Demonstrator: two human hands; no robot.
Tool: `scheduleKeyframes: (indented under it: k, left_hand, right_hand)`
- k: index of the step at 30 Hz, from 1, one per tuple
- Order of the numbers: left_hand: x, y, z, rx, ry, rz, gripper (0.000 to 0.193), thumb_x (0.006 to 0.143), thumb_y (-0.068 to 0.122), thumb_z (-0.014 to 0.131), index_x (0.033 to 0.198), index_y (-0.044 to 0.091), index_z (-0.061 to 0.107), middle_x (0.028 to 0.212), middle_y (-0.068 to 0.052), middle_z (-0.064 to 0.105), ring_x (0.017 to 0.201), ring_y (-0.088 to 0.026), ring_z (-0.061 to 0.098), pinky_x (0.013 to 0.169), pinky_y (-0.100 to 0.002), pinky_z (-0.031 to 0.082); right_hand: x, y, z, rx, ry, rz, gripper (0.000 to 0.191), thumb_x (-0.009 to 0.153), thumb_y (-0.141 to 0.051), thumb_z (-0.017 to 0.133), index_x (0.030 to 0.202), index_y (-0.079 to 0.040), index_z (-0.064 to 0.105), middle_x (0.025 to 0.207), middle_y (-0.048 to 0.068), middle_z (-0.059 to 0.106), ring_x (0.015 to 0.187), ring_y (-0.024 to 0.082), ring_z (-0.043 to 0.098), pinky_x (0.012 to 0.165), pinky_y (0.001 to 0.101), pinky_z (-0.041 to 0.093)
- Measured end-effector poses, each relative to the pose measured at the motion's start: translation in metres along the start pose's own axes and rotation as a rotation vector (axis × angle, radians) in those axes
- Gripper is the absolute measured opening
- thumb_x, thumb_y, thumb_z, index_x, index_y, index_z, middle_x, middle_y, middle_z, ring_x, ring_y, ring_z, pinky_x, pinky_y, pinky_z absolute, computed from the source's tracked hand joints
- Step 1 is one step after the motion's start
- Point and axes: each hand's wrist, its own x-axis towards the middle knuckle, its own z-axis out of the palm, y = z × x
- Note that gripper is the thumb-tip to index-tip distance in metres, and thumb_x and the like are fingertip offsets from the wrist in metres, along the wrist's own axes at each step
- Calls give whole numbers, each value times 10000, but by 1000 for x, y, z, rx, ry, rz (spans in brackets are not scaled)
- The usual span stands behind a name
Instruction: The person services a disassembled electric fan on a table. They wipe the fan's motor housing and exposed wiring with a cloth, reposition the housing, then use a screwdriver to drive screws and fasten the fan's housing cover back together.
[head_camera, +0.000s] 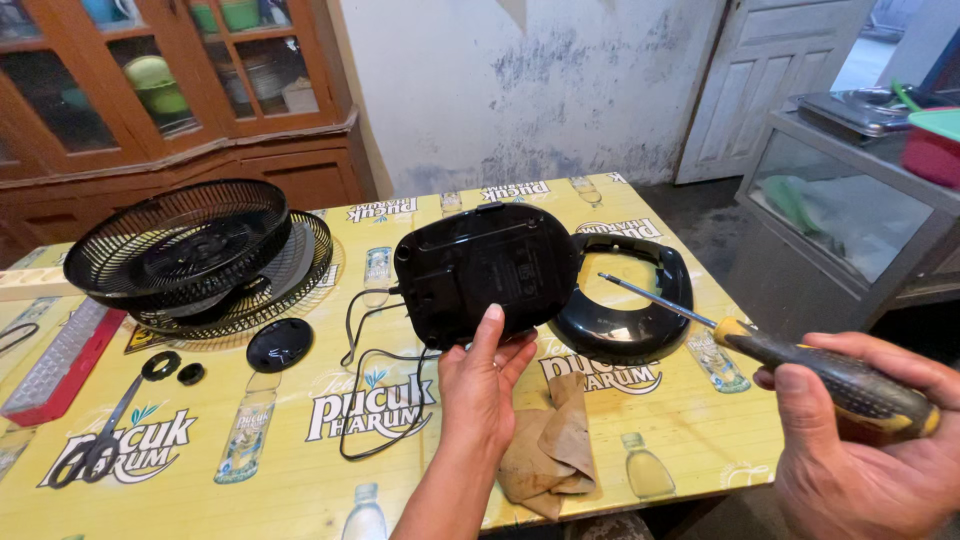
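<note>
Worktop (300, 480): yellow cover, repeating print of white lettering and pale bottles. Base (485, 270): black, glossy. Ring (625, 300): black. Grilles (190, 250): black wire mesh. Cap (279, 344): black. Cord (375, 400): black. Screwdriver (800, 365): black handle with yellow bands, silver shaft. Rag (550, 445): tan. Scissors (105, 430): black. Tray (60, 365): red rim, white grid. Cabinet (300, 170): reddish-brown wood.
</note>
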Motion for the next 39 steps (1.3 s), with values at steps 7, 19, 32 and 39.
scheduleKeyframes:
  k: [7, 19, 32, 39]
  left_hand:
    - [-12, -12, -3, 4, 17, -54, 377, 858, 218, 755, 1145, 14, 619, 983, -137, 742, 855, -263, 739, 807, -413, 615]
    - [-22, -29, 2, -30, 33, -70, 451, 817, 180, 783, 1219, 86, 600, 1013, -114, 738, 846, -257, 742, 757, -382, 602]
    - [-25, -44, 7, -56, 21, -103, 398, 831, 163, 789, 1178, 31, 643, 1010, -103, 729, 840, -255, 750, 763, -384, 624]
    - [-27, -49, 11, -49, 45, -109, 387, 827, 140, 778, 1177, 40, 648, 992, -104, 734, 818, -245, 745, 729, -370, 617]
  right_hand:
    - [1, 0, 9, 155, 61, -89, 428, 1085, 25, 741, 1315, 37, 380, 1208, 224, 608, 1033, 216, 698, 990, 313, 628]
    - [8, -15, 24, -75, -48, -320, 552, 991, 25, 829, 1276, 3, 357, 1198, 253, 646, 1064, 206, 669, 969, 302, 632]
    - [20, -23, 31, -183, -114, -423, 566, 930, 10, 873, 1217, 14, 385, 1137, 266, 663, 1049, 248, 723, 899, 318, 624]
    - [26, -32, 35, -230, -166, -471, 576, 842, 2, 873, 1191, 20, 415, 1134, 272, 670, 989, 265, 729, 817, 323, 623]
